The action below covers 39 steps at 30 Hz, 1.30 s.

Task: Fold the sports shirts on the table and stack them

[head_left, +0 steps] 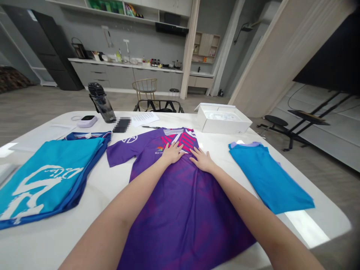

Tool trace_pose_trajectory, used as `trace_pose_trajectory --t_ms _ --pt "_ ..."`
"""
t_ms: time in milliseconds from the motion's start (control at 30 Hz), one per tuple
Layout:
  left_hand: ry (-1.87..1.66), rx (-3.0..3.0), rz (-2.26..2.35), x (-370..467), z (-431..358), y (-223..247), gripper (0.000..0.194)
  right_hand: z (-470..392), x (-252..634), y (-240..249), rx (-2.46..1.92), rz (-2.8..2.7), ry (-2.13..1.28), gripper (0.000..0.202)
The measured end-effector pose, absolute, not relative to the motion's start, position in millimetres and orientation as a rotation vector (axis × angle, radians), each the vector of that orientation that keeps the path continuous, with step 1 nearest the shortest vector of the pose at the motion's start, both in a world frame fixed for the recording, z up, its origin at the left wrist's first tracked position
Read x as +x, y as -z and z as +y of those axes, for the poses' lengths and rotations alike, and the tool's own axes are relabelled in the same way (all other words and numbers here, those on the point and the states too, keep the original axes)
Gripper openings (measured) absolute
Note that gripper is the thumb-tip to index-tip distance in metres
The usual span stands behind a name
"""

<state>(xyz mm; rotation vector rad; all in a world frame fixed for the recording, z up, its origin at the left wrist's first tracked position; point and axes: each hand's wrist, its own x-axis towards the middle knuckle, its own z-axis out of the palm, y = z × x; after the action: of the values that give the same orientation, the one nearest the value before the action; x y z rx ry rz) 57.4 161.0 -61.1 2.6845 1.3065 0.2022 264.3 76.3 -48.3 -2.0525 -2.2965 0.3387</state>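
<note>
A purple short-sleeved sports jersey (174, 210) with a red and pink chest pattern lies spread over the table, its collar at the far end. Its left-side sleeve is stretched out; the other sleeve is not visible. My left hand (173, 153) rests flat on the chest beside the small logo, fingers spread. Close by, my right hand (203, 160) presses on the upper chest, fingers also apart. Creases run down the cloth below both hands. Folded blue shirts (53, 168) with white lettering are stacked on the left. One folded blue garment (270, 176) lies on the right.
On the white table (216, 144) stand an open white box (225, 122) and a dark water bottle (102, 105). A lilac device (87, 121), a pen (151, 127) and printed papers (144, 118) lie toward the back. Behind the table are chairs and a kitchen counter (118, 64).
</note>
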Motion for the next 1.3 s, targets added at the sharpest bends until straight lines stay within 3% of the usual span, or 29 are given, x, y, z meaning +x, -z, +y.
trace_pose_trajectory --t_ms 267,700,1033,1300 --pt "-0.452 2.970 0.912 90 111 44 0.033 -32 274 22 -2.226 -2.098 -0.027 0.038" --pt "-0.361 3.073 0.767 126 54 36 0.033 -167 293 8 -2.652 -1.820 0.047 0.022" --pt "-0.375 3.165 0.576 137 14 28 0.030 -229 272 -3 -2.232 -1.754 -0.077 0.023" --pt "-0.386 3.122 0.551 80 6 19 0.026 -247 235 -2 -1.944 -2.052 -0.197 0.029"
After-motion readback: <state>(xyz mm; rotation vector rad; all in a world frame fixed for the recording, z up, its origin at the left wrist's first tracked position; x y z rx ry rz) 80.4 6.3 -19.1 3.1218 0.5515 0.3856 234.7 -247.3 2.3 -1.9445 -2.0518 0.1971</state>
